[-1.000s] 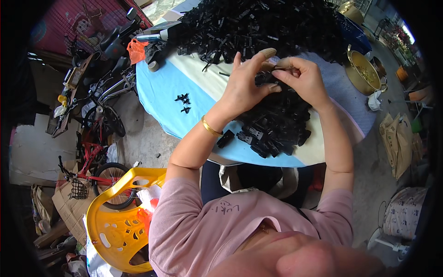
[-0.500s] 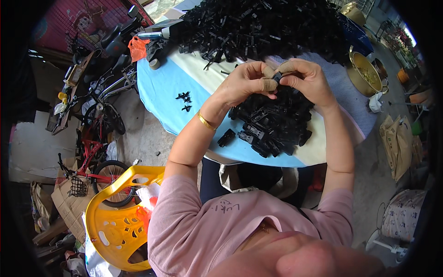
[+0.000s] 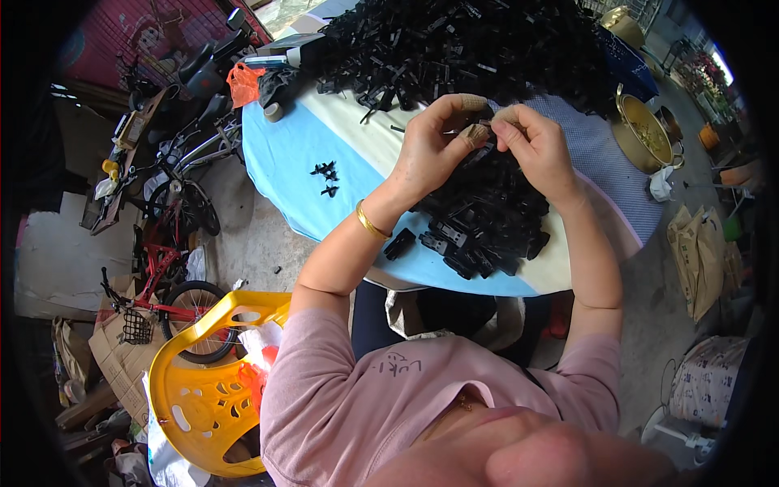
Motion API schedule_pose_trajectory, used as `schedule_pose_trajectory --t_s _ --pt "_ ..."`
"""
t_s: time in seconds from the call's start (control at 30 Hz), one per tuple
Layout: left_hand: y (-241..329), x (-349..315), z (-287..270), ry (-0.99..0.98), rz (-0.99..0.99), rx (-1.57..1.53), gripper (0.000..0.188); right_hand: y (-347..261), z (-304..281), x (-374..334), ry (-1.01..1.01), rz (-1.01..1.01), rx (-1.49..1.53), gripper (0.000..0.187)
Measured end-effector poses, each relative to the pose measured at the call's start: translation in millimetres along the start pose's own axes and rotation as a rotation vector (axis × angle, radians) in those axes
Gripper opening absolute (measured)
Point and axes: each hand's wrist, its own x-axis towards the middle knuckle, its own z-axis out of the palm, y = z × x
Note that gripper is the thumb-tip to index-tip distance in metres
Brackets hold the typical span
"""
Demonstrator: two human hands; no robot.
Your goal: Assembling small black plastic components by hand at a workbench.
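Above the table, my left hand (image 3: 426, 154) and my right hand (image 3: 540, 154) meet fingertip to fingertip. Both pinch a small black plastic part, mostly hidden behind the fingers. Tan wraps cover some fingertips, and the left index finger arches above the thumb. Right below the hands lies a heap of black plastic pieces (image 3: 479, 219), with one piece (image 3: 398, 243) apart at its left edge. A much larger pile of black plastic parts (image 3: 462, 49) covers the far side. A few small black bits (image 3: 326, 171) rest on the light blue stripe of the cloth.
The round table (image 3: 284, 178) has a striped cloth. An orange plastic bag (image 3: 244, 84) and a roll of tape (image 3: 273, 112) sit at its far left. A gold-coloured pot (image 3: 621, 134) stands at the right edge. A yellow chair (image 3: 182, 414) and a red bicycle (image 3: 166, 264) are to the left.
My left index finger has lifted and straightened away from the thumb, and the left hand has turned slightly. My right fingers have drawn together near the same spot.
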Motion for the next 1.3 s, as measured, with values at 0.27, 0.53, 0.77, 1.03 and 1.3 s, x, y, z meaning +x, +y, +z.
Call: schedule_pose_trajectory --t_s 0.27,0.53,0.77,1.03,1.3 --pt "-12.7 -1.2 0.8 0.142 0.272 0.287 0.017 -6.7 4.5 -1.9 -0.028 0.123 0.038 0.011" --pt "1.9 1.5 -10.4 -0.166 0.264 0.625 0.036 10.9 -32.3 4.9 -0.356 0.154 0.131 0.01" --pt "-23.1 29.0 -67.6 -0.085 -0.135 0.508 0.035 33.3 -48.7 15.0 -0.194 0.209 0.184 0.011" --pt "-53.6 26.8 -53.3 0.056 -0.17 1.262 0.044 33.2 -24.2 12.5 -0.179 0.185 0.054 0.01" --pt "-21.4 11.0 -6.1 0.086 -0.049 0.372 0.039 -1.5 7.6 -0.6 0.015 -0.389 -0.206 0.022"
